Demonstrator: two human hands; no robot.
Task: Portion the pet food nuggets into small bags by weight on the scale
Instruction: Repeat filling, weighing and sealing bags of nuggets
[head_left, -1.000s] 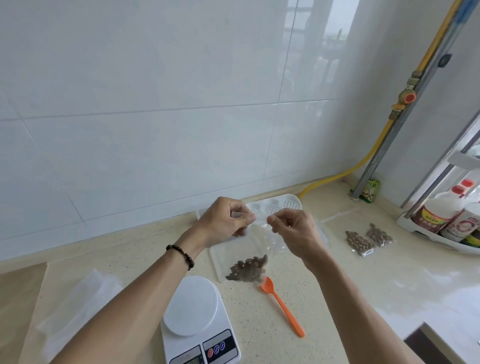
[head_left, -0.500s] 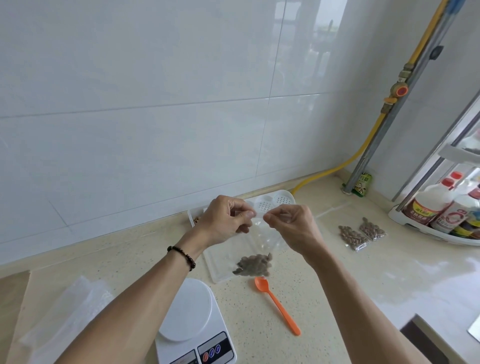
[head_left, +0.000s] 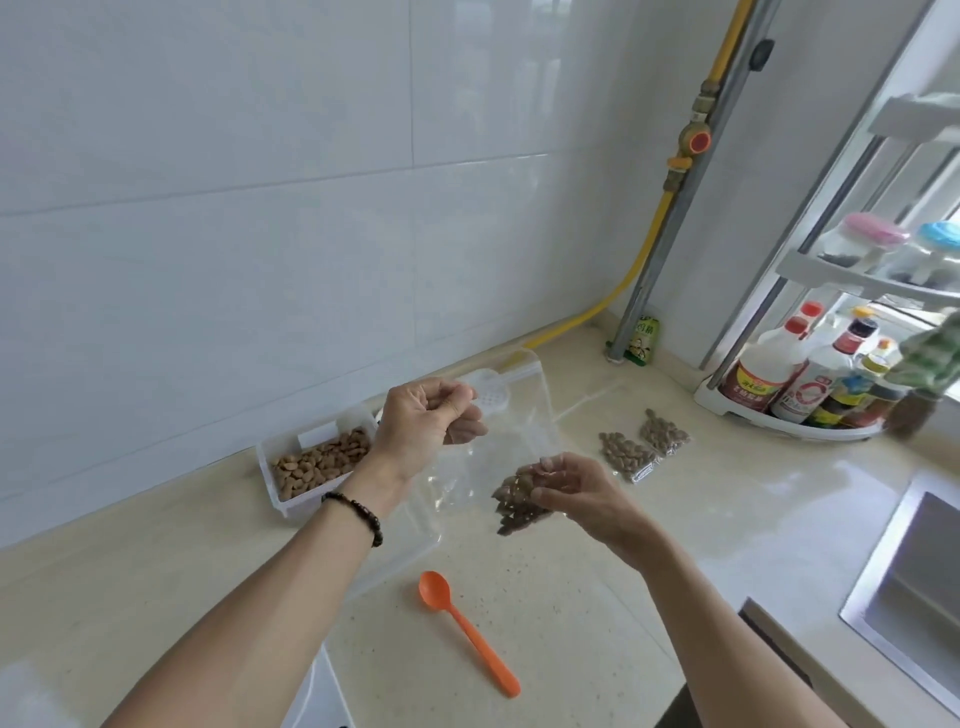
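A clear plastic bag (head_left: 509, 431) hangs in the air above the counter. My left hand (head_left: 426, 423) pinches its upper left edge. My right hand (head_left: 566, 483) grips the bag's lower corner, where a clump of brown nuggets (head_left: 514, 506) has gathered. A white tray of loose nuggets (head_left: 319, 462) stands against the wall behind my left wrist. Two small filled bags (head_left: 644, 447) lie on the counter to the right. The orange spoon (head_left: 465, 631) lies on the counter under the bag. Only a white corner of the scale (head_left: 324, 696) shows at the bottom edge, below my left forearm.
A white corner rack with sauce bottles (head_left: 810, 384) stands at the right. A steel sink (head_left: 914, 587) is set into the counter at the lower right. A yellow gas hose and grey pipe (head_left: 670, 218) run down the wall corner.
My right hand has dropped from the bag's top edge to its lower corner with the nuggets. The bag now hangs tilted. The view has swung right, showing the nugget tray and the sink.
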